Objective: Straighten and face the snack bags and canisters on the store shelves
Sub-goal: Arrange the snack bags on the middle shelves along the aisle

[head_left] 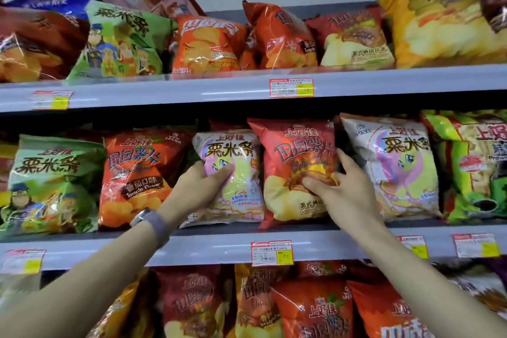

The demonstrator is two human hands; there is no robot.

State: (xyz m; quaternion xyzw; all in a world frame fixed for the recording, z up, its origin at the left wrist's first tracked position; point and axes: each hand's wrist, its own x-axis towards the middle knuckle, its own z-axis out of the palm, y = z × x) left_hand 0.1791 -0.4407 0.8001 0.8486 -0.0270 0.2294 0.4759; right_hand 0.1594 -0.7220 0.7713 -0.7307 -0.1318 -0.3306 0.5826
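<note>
Here, on the mid grey metal shelf [214, 248], two snack bags stood roughly upright, fronts out, touching side by side. The left hand [201, 186] gripped the pale pastel cartoon-pony corn-stick bag [233, 156] at its left edge, thumb across the front, fingers wrapped behind. The right hand [343, 189] gripped the glossy red potato-chip bag [290, 162] at its right edge, thumb on the front, fingers curled behind, btwn it & a second white pony bag [389, 162]. An orange tomato-flavour chip bag [137, 173] sat just left. A silver wristwatch [142, 217] w/ grey strap was on the left wrist.

A silver watch [138, 217] on a grey mesh band [158, 228] wraps the left wrist.
</note>
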